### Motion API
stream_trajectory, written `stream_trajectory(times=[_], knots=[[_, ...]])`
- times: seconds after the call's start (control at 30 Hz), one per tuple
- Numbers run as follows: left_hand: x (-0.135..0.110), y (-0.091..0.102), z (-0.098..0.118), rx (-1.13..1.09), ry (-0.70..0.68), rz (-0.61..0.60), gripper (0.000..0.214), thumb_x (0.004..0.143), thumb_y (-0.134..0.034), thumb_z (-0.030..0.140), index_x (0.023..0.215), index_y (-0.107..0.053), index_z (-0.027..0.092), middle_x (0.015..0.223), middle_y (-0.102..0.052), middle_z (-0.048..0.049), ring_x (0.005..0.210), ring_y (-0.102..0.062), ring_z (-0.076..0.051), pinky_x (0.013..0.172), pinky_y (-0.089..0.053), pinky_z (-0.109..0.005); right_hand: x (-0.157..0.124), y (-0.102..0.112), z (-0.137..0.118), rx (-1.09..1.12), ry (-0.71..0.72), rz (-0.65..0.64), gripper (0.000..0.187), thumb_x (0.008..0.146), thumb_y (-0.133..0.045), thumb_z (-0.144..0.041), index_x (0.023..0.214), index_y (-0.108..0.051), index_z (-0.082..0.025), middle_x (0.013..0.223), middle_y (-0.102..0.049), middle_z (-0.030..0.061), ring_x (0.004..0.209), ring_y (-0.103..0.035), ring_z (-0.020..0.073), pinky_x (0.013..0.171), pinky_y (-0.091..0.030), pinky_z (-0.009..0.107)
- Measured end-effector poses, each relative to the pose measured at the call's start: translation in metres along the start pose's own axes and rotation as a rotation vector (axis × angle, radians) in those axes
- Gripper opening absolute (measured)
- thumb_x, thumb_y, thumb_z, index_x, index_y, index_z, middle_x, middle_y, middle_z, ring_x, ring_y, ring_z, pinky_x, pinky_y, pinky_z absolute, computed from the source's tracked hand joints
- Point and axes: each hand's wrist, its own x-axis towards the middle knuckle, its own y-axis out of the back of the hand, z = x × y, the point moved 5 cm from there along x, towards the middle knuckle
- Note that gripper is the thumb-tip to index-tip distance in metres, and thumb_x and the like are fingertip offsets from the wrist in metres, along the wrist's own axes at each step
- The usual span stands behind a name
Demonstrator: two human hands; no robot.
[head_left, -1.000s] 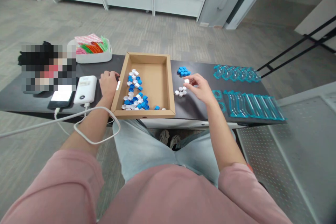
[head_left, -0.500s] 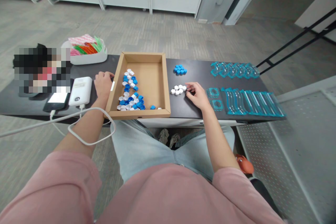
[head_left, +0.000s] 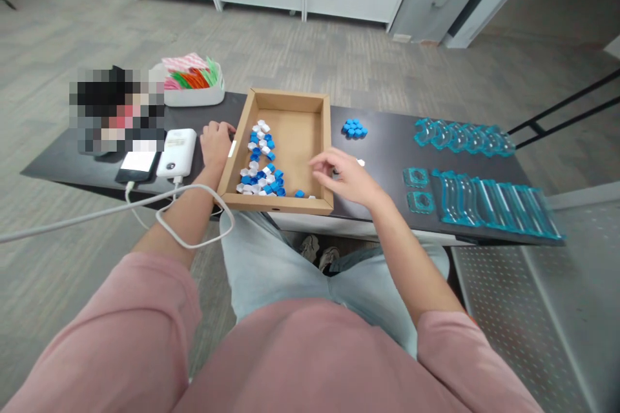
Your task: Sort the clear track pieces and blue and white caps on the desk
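Note:
My left hand [head_left: 216, 144] lies at the outer left wall of a shallow cardboard box [head_left: 327, 122], fingers loosely bent with their tips by the wall. My right hand [head_left: 345, 175] hovers over the box's right wall; thumb and fingers are apart, and I see nothing between them. Blue and white hexagonal pieces [head_left: 264, 179] lie heaped along the box's left side. One blue piece [head_left: 299, 193] sits apart near the front wall. Right of the box is a cluster of blue hexagonal pieces [head_left: 354, 128]. A white piece [head_left: 361, 162] peeks out behind my right hand, which hides that area.
On the dark table's right lie clear teal-edged curved parts [head_left: 465, 137], two square ones [head_left: 419, 191] and a row of long ones [head_left: 498, 205]. At left are a white power bank [head_left: 177, 153], a phone [head_left: 138, 161], a cable [head_left: 213, 188] and a white basket [head_left: 196, 98].
My right hand has moved left from the white pieces to the box's right wall. The left hand stays by the box. The whole view has shifted somewhat.

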Motion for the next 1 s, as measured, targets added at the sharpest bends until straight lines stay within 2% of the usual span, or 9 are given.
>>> stream_trajectory(times=[0.1,0.17,0.23,0.33,0.47,0.6,0.7,0.87,1.0], knots=[[-0.001,0.001,0.002,0.009,-0.003,0.000,0.039,0.109,-0.047,0.022,0.135,-0.076,0.019,0.153,-0.067,-0.0272,0.145,-0.058,-0.044,0.118,-0.049,-0.052,0.043,-0.040,-0.018,-0.094,0.065,-0.297,0.027,0.103,-0.069,-0.015,0.125,-0.081,-0.025,0.118,-0.078,0.0071,0.102,-0.073,0.0238,0.095,-0.055,0.037],[-0.001,0.002,0.002,0.013,-0.008,0.002,0.040,0.109,-0.046,0.020,0.136,-0.076,0.018,0.152,-0.067,-0.0273,0.144,-0.059,-0.045,0.118,-0.050,-0.053,0.062,-0.063,-0.019,-0.190,0.051,-0.432,0.029,0.097,-0.073,-0.009,0.121,-0.080,-0.024,0.119,-0.079,0.0076,0.106,-0.074,0.0261,0.093,-0.053,0.036],[-0.001,0.001,0.002,0.014,-0.011,0.005,0.041,0.108,-0.045,0.019,0.135,-0.076,0.018,0.151,-0.068,-0.0269,0.144,-0.059,-0.045,0.118,-0.051,-0.053,0.073,-0.079,-0.016,-0.247,0.037,-0.502,0.030,0.092,-0.077,-0.007,0.115,-0.078,-0.025,0.121,-0.080,0.0081,0.107,-0.073,0.0278,0.088,-0.052,0.036],[0.000,0.000,0.001,0.009,-0.020,0.018,0.039,0.109,-0.045,0.020,0.133,-0.076,0.020,0.149,-0.069,-0.0256,0.142,-0.060,-0.044,0.117,-0.051,-0.053,0.075,-0.088,-0.012,-0.237,0.026,-0.509,0.027,0.089,-0.078,-0.006,0.108,-0.072,-0.024,0.118,-0.079,0.0082,0.101,-0.071,0.0276,0.084,-0.051,0.036],[0.001,-0.004,0.000,0.000,-0.038,0.032,0.037,0.109,-0.047,0.022,0.132,-0.076,0.022,0.149,-0.069,-0.0250,0.142,-0.060,-0.044,0.118,-0.051,-0.053,0.068,-0.082,-0.007,-0.152,0.026,-0.464,0.024,0.091,-0.076,-0.009,0.108,-0.069,-0.024,0.111,-0.076,0.0062,0.094,-0.067,0.0255,0.084,-0.052,0.037],[0.001,-0.006,-0.001,-0.008,-0.037,0.029,0.036,0.109,-0.049,0.023,0.133,-0.075,0.021,0.151,-0.068,-0.0254,0.144,-0.060,-0.044,0.119,-0.050,-0.053,0.063,-0.067,-0.006,-0.057,0.081,-0.390,0.020,0.101,-0.070,-0.014,0.118,-0.074,-0.024,0.119,-0.073,0.0071,0.105,-0.069,0.0251,0.096,-0.056,0.038],[0.001,-0.006,-0.001,-0.021,-0.043,0.035,0.035,0.108,-0.049,0.023,0.133,-0.075,0.021,0.151,-0.069,-0.0257,0.143,-0.060,-0.045,0.119,-0.050,-0.054,0.061,-0.053,-0.005,-0.008,0.109,-0.328,0.017,0.106,-0.067,-0.019,0.118,-0.078,-0.024,0.118,-0.070,0.0071,0.107,-0.069,0.0246,0.099,-0.057,0.039],[0.001,-0.006,-0.001,-0.017,-0.047,0.041,0.038,0.107,-0.047,0.021,0.132,-0.076,0.021,0.149,-0.069,-0.0261,0.143,-0.061,-0.045,0.118,-0.051,-0.056,0.055,-0.025,0.003,0.018,0.086,-0.143,0.017,0.099,-0.067,-0.017,0.111,-0.078,-0.023,0.118,-0.069,0.0074,0.097,-0.067,0.0219,0.091,-0.057,0.036],[0.001,-0.005,-0.001,0.001,-0.036,0.029,0.040,0.108,-0.044,0.020,0.133,-0.076,0.021,0.151,-0.069,-0.0258,0.145,-0.061,-0.045,0.119,-0.051,-0.055,0.051,-0.007,0.007,-0.010,0.041,-0.011,0.012,0.095,-0.072,-0.016,0.103,-0.076,-0.024,0.109,-0.072,0.0058,0.095,-0.067,0.0230,0.089,-0.055,0.035]])
